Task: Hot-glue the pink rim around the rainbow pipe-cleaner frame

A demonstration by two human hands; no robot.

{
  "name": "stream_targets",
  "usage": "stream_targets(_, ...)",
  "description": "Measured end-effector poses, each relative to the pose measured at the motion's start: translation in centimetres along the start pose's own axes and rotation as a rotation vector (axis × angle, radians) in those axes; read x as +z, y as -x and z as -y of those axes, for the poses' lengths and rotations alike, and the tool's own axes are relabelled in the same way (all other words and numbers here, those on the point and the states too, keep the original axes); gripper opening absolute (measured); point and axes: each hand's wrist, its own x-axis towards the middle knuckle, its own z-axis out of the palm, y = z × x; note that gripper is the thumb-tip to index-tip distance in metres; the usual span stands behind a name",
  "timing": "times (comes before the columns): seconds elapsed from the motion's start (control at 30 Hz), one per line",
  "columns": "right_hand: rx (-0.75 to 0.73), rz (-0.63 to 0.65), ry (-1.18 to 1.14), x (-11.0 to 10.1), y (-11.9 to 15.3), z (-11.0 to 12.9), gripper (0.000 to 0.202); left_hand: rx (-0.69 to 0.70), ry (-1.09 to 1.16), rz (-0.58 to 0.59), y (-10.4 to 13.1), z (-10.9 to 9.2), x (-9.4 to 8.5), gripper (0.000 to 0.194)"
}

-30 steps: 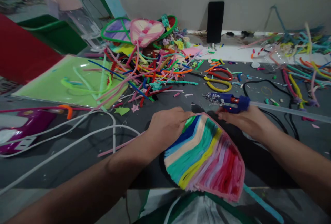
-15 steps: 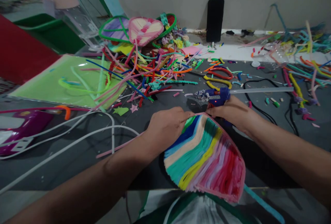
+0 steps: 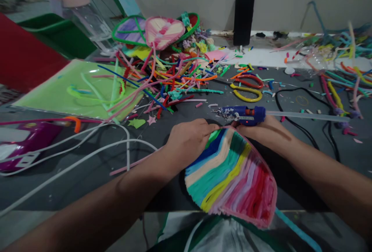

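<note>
Two bare hands meet at the top of a striped panel [image 3: 225,174], which spreads below and to the right of the left fingers. The left hand [image 3: 187,141] has its thumb and fingers drawn narrow on the upper corner; the right hand [image 3: 260,130] grips a blue glue gun [image 3: 242,115], though its fingertips are partly hidden. The panel looks light, with a fuzzy, soft face on what is probably a moderately stiff backing, so crushing the pile seems the main risk; the pink border [image 3: 266,161] should give the safest hold, away from fresh glue. Its stripes seem to be chenille stems laid side by side, bent into shallow chevrons within a rounded outline. Behind the right fingers extends a smooth, translucent glue stick [image 3: 308,116]; beyond both hands lie scissors [image 3: 247,99] with looped handles and a bristly tangle of stems [image 3: 174,77].
</note>
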Motion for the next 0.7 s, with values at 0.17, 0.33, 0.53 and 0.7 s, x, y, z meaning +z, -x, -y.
stream_targets(0.17,-0.02,0.006,-0.003,0.0,0.0,0.6,0.015,-0.005,0.001,0.002,0.1,0.1,0.1,0.032)
stream_targets(0.33,0.015,-0.012,0.008,0.0,0.2,1.1,0.012,-0.011,0.007,0.002,-0.1,0.0,0.0,0.032)
stream_targets(0.53,0.019,0.003,0.021,0.1,0.0,1.1,0.014,-0.014,0.015,0.0,0.0,0.0,0.0,0.032)
stream_targets(0.7,-0.042,-0.035,0.043,0.0,0.6,1.2,0.011,-0.006,0.028,-0.001,0.0,0.0,0.1,0.032)
